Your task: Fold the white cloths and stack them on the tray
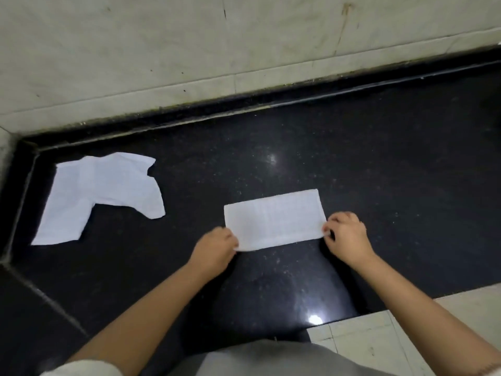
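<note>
A white cloth (273, 219), folded into a flat rectangle, lies on the black stone counter (379, 172) in front of me. My left hand (214, 249) pinches its near left corner. My right hand (347, 234) pinches its near right corner. A second white cloth (100, 191) lies loose and unevenly spread at the far left, near the counter's corner, apart from both hands. No tray is in view.
A pale tiled wall (189, 50) rises behind the counter, with a raised black lip along its back and left edges. Light floor tiles (379, 343) show at the bottom right past the counter's near edge. My grey clothing fills the bottom middle.
</note>
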Demonstrator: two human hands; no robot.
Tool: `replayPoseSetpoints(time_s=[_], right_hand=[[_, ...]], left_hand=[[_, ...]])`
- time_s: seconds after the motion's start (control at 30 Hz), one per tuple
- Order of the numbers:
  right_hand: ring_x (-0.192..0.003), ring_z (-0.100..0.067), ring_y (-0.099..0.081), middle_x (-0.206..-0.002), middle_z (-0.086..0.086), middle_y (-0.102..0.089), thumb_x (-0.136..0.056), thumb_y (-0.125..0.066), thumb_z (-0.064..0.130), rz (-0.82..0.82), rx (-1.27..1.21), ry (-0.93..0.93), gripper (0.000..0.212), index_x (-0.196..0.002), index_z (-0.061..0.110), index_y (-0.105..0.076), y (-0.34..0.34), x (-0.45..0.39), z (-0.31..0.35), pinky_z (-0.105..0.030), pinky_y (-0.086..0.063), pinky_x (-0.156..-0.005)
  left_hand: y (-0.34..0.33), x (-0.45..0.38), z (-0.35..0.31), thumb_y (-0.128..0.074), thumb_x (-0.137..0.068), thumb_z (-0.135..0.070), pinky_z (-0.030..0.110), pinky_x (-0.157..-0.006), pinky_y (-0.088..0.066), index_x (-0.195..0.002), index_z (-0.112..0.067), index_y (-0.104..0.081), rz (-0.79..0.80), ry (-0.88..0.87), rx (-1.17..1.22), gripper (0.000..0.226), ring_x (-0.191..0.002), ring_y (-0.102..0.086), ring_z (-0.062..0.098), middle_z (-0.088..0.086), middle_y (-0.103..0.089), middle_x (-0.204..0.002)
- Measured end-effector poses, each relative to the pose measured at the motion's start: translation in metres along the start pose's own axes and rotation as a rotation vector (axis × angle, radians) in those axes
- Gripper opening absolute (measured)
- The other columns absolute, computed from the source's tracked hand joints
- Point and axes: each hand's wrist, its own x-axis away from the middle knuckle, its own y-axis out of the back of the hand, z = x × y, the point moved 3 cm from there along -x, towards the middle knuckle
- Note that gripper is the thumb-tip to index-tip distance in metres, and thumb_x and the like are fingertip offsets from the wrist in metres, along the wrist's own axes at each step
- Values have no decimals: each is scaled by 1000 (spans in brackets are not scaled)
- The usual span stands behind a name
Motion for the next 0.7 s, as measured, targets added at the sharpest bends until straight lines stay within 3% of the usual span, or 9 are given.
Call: replayPoseSetpoints(time_s=[0.07, 0.13, 0.23, 0.27, 0.3, 0.37, 0.4, 0.5, 0.7], right_hand=[[-110, -45, -54, -101, -16, -65, -63, -79, 11, 50, 97, -48, 17, -78, 6, -72, -5, 15, 0, -55, -44, -82], [-110, -43, -55, -102, -16, -66, -64, -81, 21, -54, 132, -58, 23, -80, 7, -73, 2, 23, 4, -55, -44, -82], [-117, -35, -45, -118, -14, -60, -85, -60, 30, -69, 60, -289, 34, -110, 8, -63, 7, 18, 6, -46, -36, -92], [-117, -33, -44, -121, -13, -58, -88, -54, 34, -42, 74, -361, 38, -116, 8, -59, 7, 14, 6, -44, -35, -93], [-116, -32, -43, -121, -13, -56, -90, -50, 36, -13, 93, -405, 40, -117, 8, -56, 5, 11, 6, -43, -35, -93], [-115, -32, -44, -121, -14, -55, -90, -48, 37, 30, 128, -458, 40, -115, 7, -54, 0, 6, 10, -41, -35, -93], [-115, -32, -45, -122, -14, -55, -90, -47, 36, 40, 143, -471, 39, -114, 6, -53, -2, 3, 12, -41, -35, -93], [-115, -32, -45, -121, -15, -56, -92, -44, 31, 55, 127, -513, 36, -113, 3, -54, -9, 0, 15, -40, -36, -93], [-105, -32, -51, -109, -14, -61, -91, -46, 21, 2, 22, -520, 24, -99, 2, -58, -9, -4, 20, -37, -39, -86]], left_hand=[[-12, 9, -7, -66, -77, -16, 30, -63, -53, -76, -8, -69, 94, 73, 105, 8, -75, -63, 28, 8, -64, -78], [-6, 7, -13, -62, -83, -24, 31, -70, -50, -85, -8, -70, 12, 174, 191, 18, -83, -61, 24, 8, -65, -84], [7, -13, -24, -45, -82, -31, 30, -58, -55, -84, -8, -70, -124, 156, 152, 34, -74, -64, 25, 6, -66, -81], [9, -21, -27, -46, -82, -29, 34, -60, -57, -90, -5, -70, -158, 167, 107, 35, -79, -66, 28, 9, -67, -88], [8, -29, -29, -48, -85, -27, 41, -73, -58, -102, -2, -66, -132, 216, 90, 35, -95, -64, 34, 15, -65, -104], [-2, -40, -27, -45, -95, -27, 45, -112, -33, -135, 1, -40, -8, 380, 81, 49, -137, -30, 36, 21, -34, -145], [-9, -40, -25, -38, -98, -32, 40, -118, -16, -144, 0, -23, 48, 437, 69, 58, -145, -9, 31, 18, -15, -154], [-26, -37, -19, -23, -99, -41, 35, -118, 5, -148, -5, 3, 129, 490, 11, 66, -145, 13, 26, 13, 10, -157], [-33, -36, -17, -22, -99, -43, 34, -117, 8, -147, -7, 6, 106, 486, -39, 67, -145, 14, 24, 11, 13, -157]])
